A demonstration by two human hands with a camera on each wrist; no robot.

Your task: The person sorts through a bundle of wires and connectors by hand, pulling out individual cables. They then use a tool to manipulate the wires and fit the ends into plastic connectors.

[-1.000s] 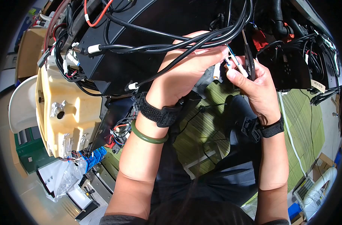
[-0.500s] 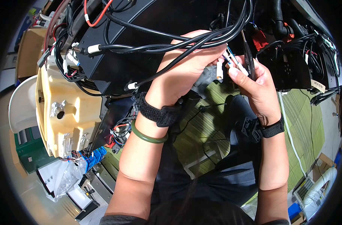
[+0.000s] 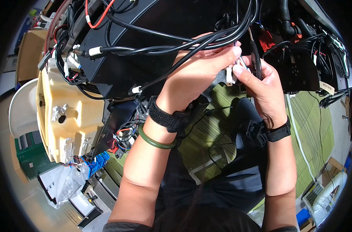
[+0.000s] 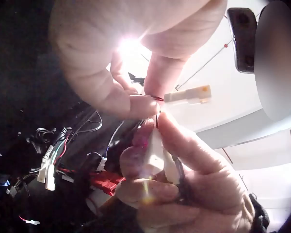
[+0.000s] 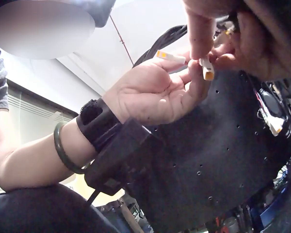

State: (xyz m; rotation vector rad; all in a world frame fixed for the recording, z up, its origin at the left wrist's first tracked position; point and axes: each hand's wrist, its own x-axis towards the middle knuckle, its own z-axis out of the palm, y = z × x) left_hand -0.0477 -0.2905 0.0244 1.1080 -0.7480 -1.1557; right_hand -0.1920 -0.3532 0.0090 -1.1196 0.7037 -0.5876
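My left hand (image 3: 201,63) pinches thin wires between thumb and fingertips, under a bundle of black cables (image 3: 214,38). A white wire connector (image 4: 189,94) on red and dark wires sticks out from those fingers in the left wrist view. My right hand (image 3: 265,83) meets it fingertip to fingertip and grips another white connector (image 4: 155,156), with a further pale one beside it. A slim black-handled tool (image 3: 256,58) with a thin metal shaft lies across the right hand's fingers. In the right wrist view, an orange-ended white connector (image 5: 208,72) shows between the two hands.
A large black panel (image 3: 145,73) stands behind the left forearm. Red connectors (image 3: 266,41) and more wiring crowd the right. A yellowish tank (image 3: 73,112) sits at left, with a blue pack (image 3: 98,163) below. Green matting (image 3: 315,131) covers the floor.
My left hand has shifted slightly right, its thumb now closer to the right thumb and over the wires. The hanging white connector has moved a little right and down. The right hand stays nearly still.
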